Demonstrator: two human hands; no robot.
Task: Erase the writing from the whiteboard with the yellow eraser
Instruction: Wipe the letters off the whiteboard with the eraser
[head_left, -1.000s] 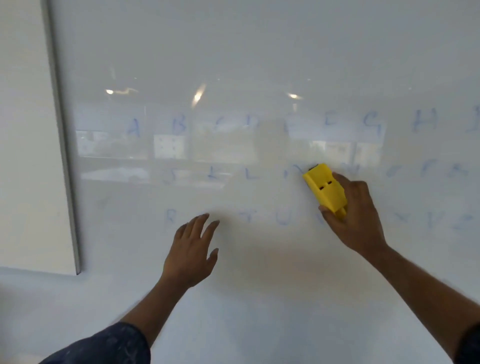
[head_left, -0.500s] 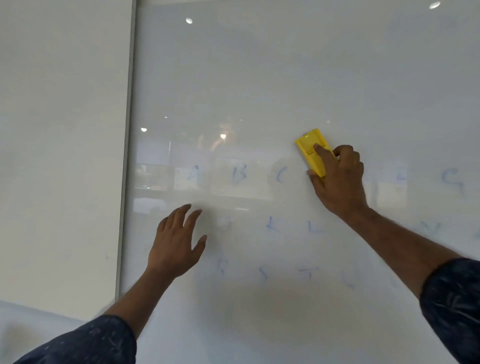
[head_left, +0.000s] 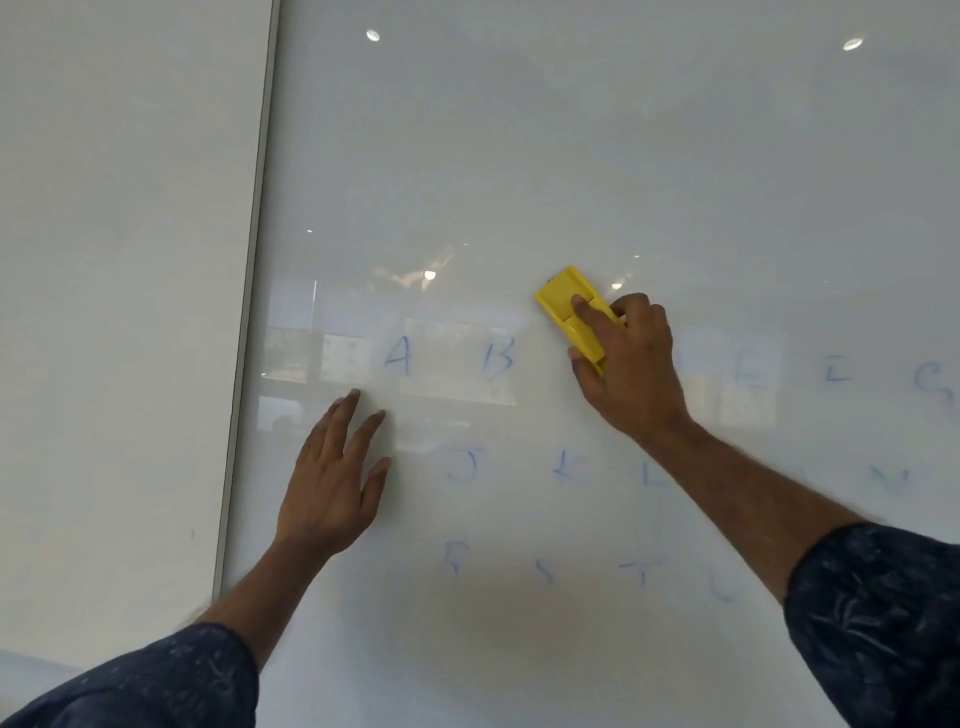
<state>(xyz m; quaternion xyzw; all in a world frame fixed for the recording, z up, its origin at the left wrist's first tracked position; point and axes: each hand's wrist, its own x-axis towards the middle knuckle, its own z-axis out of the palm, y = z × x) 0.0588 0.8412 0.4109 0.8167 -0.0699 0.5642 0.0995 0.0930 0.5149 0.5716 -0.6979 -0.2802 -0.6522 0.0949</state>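
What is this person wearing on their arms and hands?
Both hands are bare: no gloves, rings or watch show on the left hand or the right hand. Each arm has a dark navy sleeve with a faint lighter pattern, the left sleeve and right sleeve both pushed up, leaving the forearms uncovered.

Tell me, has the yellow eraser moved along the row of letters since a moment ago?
Yes. The yellow eraser has slid left along the top row: half a second ago it sat right of the C, and now it sits just right of the letter B.
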